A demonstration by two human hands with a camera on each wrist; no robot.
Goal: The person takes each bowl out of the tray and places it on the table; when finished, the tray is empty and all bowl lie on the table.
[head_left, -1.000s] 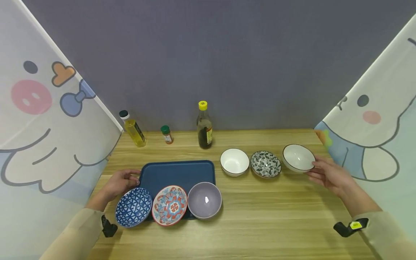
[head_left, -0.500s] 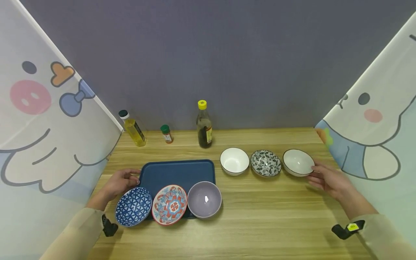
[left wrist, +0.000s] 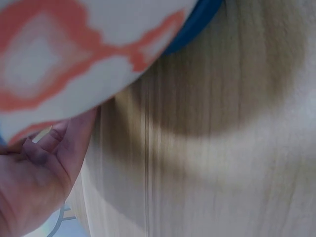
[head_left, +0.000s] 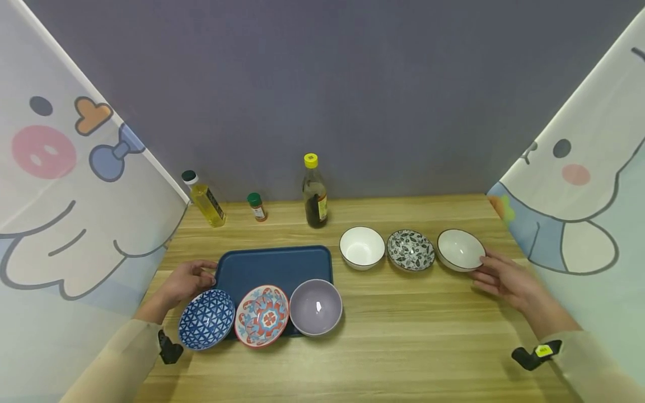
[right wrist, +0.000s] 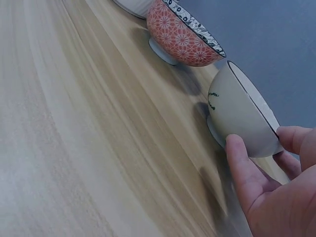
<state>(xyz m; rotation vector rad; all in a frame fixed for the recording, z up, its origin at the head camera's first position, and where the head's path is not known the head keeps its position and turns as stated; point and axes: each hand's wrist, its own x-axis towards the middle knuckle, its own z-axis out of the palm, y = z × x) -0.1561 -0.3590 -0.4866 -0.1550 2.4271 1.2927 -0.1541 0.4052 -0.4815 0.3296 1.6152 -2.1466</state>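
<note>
On the right, my right hand (head_left: 506, 280) pinches the near right side of a white bowl with a dark rim (head_left: 461, 250). In the right wrist view, this bowl (right wrist: 242, 111) stands at the table, one digit against its outer wall and another at its rim. Left of it is a bowl with a black-and-white leaf pattern (head_left: 410, 250), its outside red. My left hand (head_left: 186, 282) lies beside the left rim of a blue tray (head_left: 277, 257), fingers loosely bent, behind a blue triangle-patterned bowl (head_left: 207, 319). The left wrist view shows the hand (left wrist: 44, 168) partly hidden by an orange-and-white bowl wall.
A red-and-blue floral bowl (head_left: 262, 316) and a purple bowl (head_left: 316, 308) sit at the tray's front. Another white bowl (head_left: 361, 248) is right of the tray. An oil bottle (head_left: 206, 204), a green-capped jar (head_left: 257, 207) and a dark sauce bottle (head_left: 315, 196) line the back.
My right hand has brought the white bowl down and levelled it beside the leaf-patterned bowl, still holding it. My left hand stays by the tray. The head view has shifted slightly.
</note>
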